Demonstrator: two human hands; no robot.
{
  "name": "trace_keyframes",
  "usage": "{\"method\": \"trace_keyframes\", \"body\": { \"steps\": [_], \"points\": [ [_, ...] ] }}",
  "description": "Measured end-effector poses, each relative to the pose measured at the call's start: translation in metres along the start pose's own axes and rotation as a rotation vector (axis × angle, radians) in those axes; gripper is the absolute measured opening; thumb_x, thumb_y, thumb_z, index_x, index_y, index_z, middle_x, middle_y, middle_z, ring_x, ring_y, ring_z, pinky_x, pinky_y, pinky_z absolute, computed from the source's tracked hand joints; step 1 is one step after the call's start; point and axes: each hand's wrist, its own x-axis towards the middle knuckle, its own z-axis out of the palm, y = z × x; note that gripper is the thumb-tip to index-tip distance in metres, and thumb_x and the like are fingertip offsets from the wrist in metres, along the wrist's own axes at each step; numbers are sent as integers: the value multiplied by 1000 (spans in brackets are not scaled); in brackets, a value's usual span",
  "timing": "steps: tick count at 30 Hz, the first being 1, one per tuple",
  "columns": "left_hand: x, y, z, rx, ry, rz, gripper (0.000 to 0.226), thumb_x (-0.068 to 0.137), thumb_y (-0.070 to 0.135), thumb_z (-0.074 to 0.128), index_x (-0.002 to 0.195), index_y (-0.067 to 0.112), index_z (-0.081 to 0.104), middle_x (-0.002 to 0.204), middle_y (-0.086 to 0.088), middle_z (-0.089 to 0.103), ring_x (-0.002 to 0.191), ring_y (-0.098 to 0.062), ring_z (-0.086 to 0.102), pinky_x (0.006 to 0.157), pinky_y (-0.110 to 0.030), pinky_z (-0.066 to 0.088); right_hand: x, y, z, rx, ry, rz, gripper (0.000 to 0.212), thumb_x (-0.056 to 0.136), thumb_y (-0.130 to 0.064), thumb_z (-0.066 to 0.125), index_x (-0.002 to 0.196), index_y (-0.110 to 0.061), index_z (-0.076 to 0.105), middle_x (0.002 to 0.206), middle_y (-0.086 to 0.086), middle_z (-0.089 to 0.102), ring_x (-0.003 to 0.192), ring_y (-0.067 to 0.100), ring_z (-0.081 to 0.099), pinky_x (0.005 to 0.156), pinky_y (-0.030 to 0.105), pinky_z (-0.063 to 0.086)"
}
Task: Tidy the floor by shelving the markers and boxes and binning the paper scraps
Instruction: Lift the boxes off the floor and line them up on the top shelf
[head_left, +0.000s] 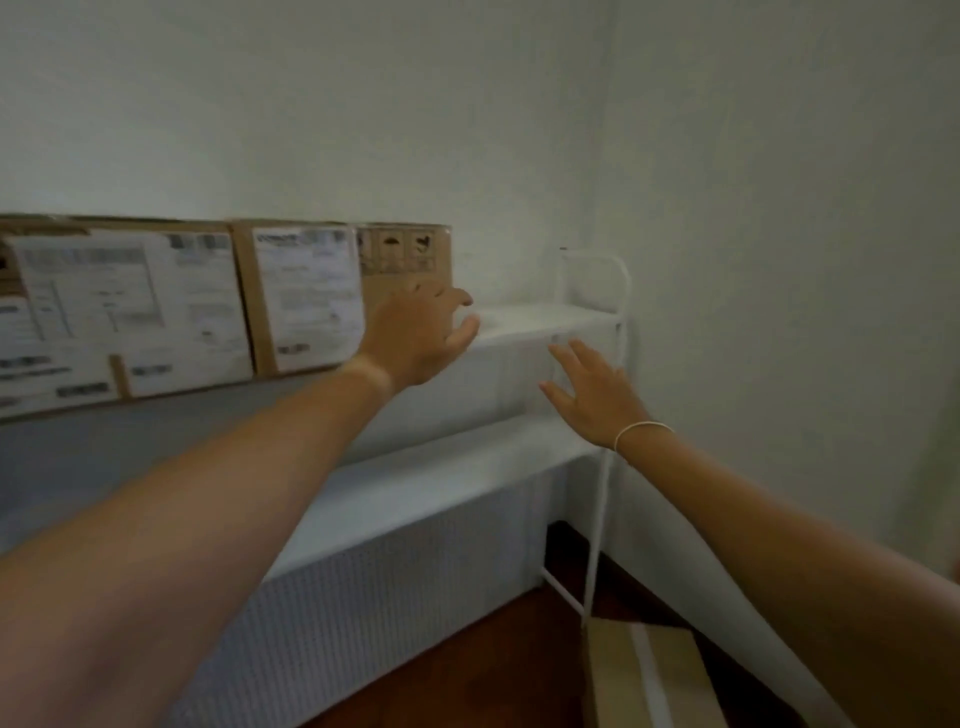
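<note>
Two cardboard boxes stand side by side on the white shelf (550, 318): a large one (124, 312) at the left and a smaller one (311, 296) to its right, both with white paper labels. My left hand (421, 335) rests against the right end of the smaller box, fingers spread, holding nothing. My right hand (592, 389) hovers open in front of the shelf's bare right part, apart from the boxes. Another cardboard box (644, 675) with pale tape lies on the floor at the lower right. No markers or paper scraps are in view.
The shelf has a white tube frame (597, 519) at its right end, close to the room's corner. Below it runs a white perforated radiator cover (395, 566). Dark wooden floor (493, 665) shows at the bottom. White walls stand behind and at the right.
</note>
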Motion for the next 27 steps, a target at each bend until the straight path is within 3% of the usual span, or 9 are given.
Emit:
{"method": "trace_keyframes", "body": {
  "steps": [6, 10, 15, 27],
  "points": [
    [-23, 79, 67, -158, -202, 37, 46, 93, 44, 43, 124, 14, 59, 127, -11, 61, 119, -33, 51, 97, -41, 42, -88, 81, -2, -20, -160, 234, 60, 95, -50, 30, 148, -26, 16, 159, 4, 12, 145, 25, 16, 116, 48, 17],
    [-42, 118, 111, -257, -278, 29, 40, 93, 40, 46, 123, 16, 60, 127, -8, 62, 117, -31, 53, 94, -39, 44, -133, 124, 7, 4, -196, 386, 61, 95, -52, 29, 149, -27, 15, 159, 5, 13, 145, 26, 17, 117, 49, 15],
    [-74, 158, 184, -387, -503, 4, 46, 95, 43, 41, 130, 16, 54, 132, -8, 58, 121, -28, 51, 99, -42, 43, -191, 173, 52, 51, -236, 527, 61, 95, -51, 32, 149, -26, 18, 157, 6, 19, 143, 26, 21, 116, 49, 20],
    [-185, 198, 391, -464, -971, -317, 52, 92, 51, 38, 136, 23, 45, 138, -5, 51, 127, -26, 46, 103, -43, 40, -295, 279, 208, 175, -514, 822, 63, 94, -50, 36, 149, -24, 19, 157, 9, 20, 140, 28, 29, 111, 45, 30]
  ]
}}
